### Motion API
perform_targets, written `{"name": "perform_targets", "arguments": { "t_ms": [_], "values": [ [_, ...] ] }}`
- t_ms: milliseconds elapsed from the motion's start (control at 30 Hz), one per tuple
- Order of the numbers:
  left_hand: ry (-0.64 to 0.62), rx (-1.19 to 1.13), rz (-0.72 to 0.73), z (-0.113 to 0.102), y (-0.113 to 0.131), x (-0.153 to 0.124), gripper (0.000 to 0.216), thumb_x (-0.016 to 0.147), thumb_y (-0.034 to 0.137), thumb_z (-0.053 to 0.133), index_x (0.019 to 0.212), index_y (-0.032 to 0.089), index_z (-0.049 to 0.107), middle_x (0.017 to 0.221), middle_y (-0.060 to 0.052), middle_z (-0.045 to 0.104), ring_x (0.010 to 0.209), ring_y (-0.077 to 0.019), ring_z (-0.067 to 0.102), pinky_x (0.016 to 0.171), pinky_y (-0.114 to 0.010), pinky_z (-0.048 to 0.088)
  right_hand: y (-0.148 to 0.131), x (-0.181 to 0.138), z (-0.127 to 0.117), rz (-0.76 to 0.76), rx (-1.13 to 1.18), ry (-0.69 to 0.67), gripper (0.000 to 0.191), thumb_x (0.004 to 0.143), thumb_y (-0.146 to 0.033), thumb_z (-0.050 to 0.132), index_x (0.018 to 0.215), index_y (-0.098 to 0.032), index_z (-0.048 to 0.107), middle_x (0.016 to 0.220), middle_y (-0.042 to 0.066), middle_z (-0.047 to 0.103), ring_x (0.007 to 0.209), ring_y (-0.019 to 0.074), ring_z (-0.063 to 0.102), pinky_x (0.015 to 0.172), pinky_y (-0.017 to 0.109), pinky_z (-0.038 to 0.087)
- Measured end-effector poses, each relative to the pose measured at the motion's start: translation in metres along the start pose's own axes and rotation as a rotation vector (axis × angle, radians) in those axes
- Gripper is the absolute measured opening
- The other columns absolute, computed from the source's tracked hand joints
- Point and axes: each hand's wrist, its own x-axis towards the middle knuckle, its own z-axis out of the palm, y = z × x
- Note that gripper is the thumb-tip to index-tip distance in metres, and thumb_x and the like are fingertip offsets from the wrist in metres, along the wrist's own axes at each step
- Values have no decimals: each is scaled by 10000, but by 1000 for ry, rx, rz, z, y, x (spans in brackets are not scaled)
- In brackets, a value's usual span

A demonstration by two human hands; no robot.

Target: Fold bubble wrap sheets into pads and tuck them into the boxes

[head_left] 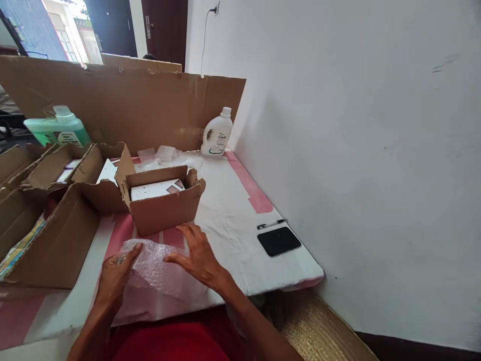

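A sheet of clear bubble wrap (152, 268) lies on the white table cover (225, 220) near the front edge. My left hand (114, 278) grips its left side with curled fingers. My right hand (197, 253) lies flat on its right side, fingers spread. Just behind the wrap stands a small open cardboard box (163, 205) with a white packet (154, 189) inside.
Larger open cartons (56, 225) crowd the left side. A tall cardboard sheet (124, 108) stands at the back, with a white jug (217, 133) and a green bottle (58, 128). A black phone (278, 240) and a pen (271, 224) lie at right, by the wall.
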Motion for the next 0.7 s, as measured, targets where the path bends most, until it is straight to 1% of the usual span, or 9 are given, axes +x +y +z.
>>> {"name": "perform_targets", "arguments": {
  "t_ms": [33,67,100,167,233,367,467,600,700],
  "values": [
    [-10,-29,-1,4,0,0,595,526,743,754,596,214,492,513,59,425,487,-107,362,462,-256,301,-7,0,9,-54,-3,-21,697,754,-586,814,1291,-200,593,1266,110,637,1181,281,578,1017,435,452],
    [-22,-51,6,7,0,-1,587,516,730,766,618,200,538,528,52,456,500,-113,388,473,-257,322,-13,-1,19,-96,1,-68,762,716,-603,835,1306,-197,575,1254,111,640,1161,281,591,1013,434,461],
    [-30,-69,17,9,0,-2,581,508,718,776,632,188,572,541,47,478,512,-118,408,485,-256,338,-18,-1,28,-120,-3,-113,728,719,-595,835,1271,-192,586,1201,103,658,1112,275,613,992,428,472],
    [-55,-92,41,11,2,-4,563,520,697,784,628,178,596,551,43,490,532,-118,424,501,-249,351,-23,-1,40,-121,-21,-166,496,806,-523,788,1127,-181,625,1061,77,680,992,251,633,930,406,482],
    [-113,-100,55,8,2,-5,543,541,675,790,597,180,575,549,43,480,533,-112,419,499,-239,341,-22,0,41,-104,43,-212,290,885,-440,731,976,-183,631,925,32,663,866,202,615,836,339,476],
    [-258,-107,60,-6,-3,-3,552,535,667,803,592,183,544,536,49,451,508,-99,382,481,-230,307,-13,5,15,-62,318,-432,284,878,-446,733,816,-191,627,774,-42,597,718,128,534,670,240,406],
    [-292,-138,95,-15,-8,-1,601,590,758,715,580,190,521,520,43,421,499,-101,362,479,-233,294,-5,10,-9,24,432,-537,262,921,-395,661,773,-180,651,730,-45,594,714,121,543,653,227,396],
    [-249,-78,93,-17,-13,-2,640,627,814,641,563,214,429,527,49,372,516,-95,307,484,-236,262,9,32,-25,227,650,-534,194,856,-357,689,902,-169,679,797,-12,669,733,146,642,693,254,490],
    [-193,114,87,-20,-21,-1,648,649,822,609,582,232,349,547,57,320,550,-96,277,506,-241,224,22,63,-26,285,582,-667,196,794,-330,746,843,-152,682,770,5,689,712,149,649,678,252,497]
  ]
}}
